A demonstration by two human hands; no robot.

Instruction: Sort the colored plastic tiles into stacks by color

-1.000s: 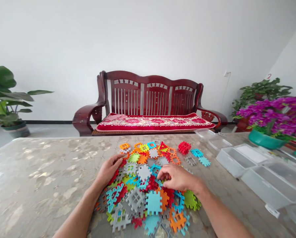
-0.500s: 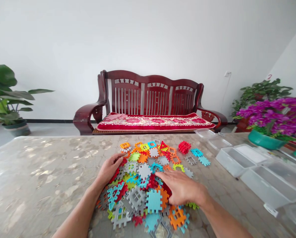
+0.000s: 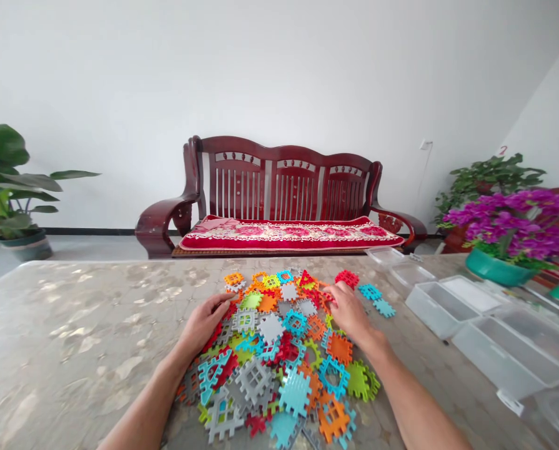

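Observation:
A heap of flat interlocking plastic pieces [image 3: 279, 350] in orange, blue, grey, red and green lies on the marbled table [image 3: 73, 331]. My left hand [image 3: 205, 324] rests flat on the heap's left edge, fingers stretched out. My right hand [image 3: 348, 307] reaches to the heap's far right side, fingers curled down onto orange pieces beside a red block of joined pieces [image 3: 347, 278]; whether it grips one is hidden. Two blue pieces [image 3: 376, 299] lie just right of that hand.
Several clear plastic bins [image 3: 476, 325] and lids stand at the table's right. A pot of purple flowers [image 3: 508, 240] sits behind them. Beyond the table are a dark wooden bench [image 3: 279, 200] with a red cushion and a leafy plant [image 3: 12, 194] at far left.
My right hand moved from the heap's middle, across its near right part, to the far right edge by the red block. Pieces it covered now show. The left hand stayed put.

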